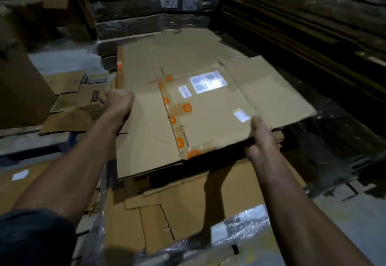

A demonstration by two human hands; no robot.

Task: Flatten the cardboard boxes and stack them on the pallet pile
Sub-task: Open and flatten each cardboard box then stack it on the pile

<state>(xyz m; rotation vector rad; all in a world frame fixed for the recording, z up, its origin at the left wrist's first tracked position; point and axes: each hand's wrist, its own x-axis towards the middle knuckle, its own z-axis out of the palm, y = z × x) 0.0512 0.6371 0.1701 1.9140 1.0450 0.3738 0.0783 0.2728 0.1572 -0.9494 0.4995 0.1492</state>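
While both hands grip it, the left hand [117, 101] on its left edge and the right hand [261, 135] on its near edge, the flattened box [188, 103] hovers over the pallet pile [188, 199]; it looks light, broad and floppy, best held at opposite edges.

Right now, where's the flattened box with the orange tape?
In the head view it is centre frame: the flattened box is gripped by the left hand and right hand, just above the cardboard pile.
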